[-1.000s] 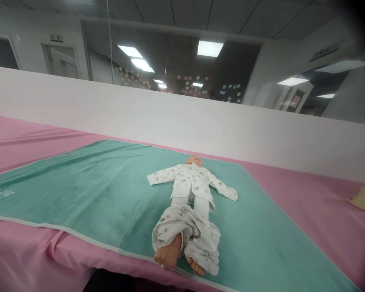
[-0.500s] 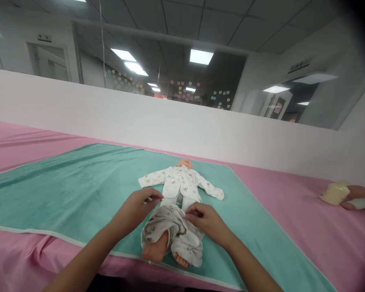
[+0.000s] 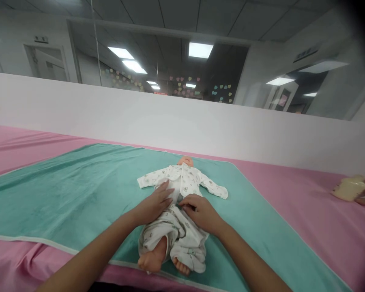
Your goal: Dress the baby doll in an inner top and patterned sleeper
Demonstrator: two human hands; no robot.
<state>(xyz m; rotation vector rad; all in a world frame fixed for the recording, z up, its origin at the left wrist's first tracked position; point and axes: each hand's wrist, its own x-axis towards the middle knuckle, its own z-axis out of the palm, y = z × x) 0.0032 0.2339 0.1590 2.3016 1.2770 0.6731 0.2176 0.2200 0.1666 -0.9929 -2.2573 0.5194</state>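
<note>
A baby doll [image 3: 182,160] lies on its back on a teal mat [image 3: 79,190], head away from me, in a white printed top [image 3: 187,180] and loose printed trousers [image 3: 173,237] bunched round its legs. Its bare feet point toward me. My left hand [image 3: 153,205] rests flat on the doll's waist, fingers stretched out over the top's lower edge. My right hand [image 3: 200,213] lies curled on the trousers' waistband beside it, fingertips pressed together on the fabric.
The mat lies on a pink sheet [image 3: 292,194] over a long table, with a white partition [image 3: 200,129] behind. At the far right another person's hand holds a pale yellow object [image 3: 349,188].
Both my hands came into view and reached the doll's waist. They have since slid up from the trousers toward its belly. The camera shifted slightly.
</note>
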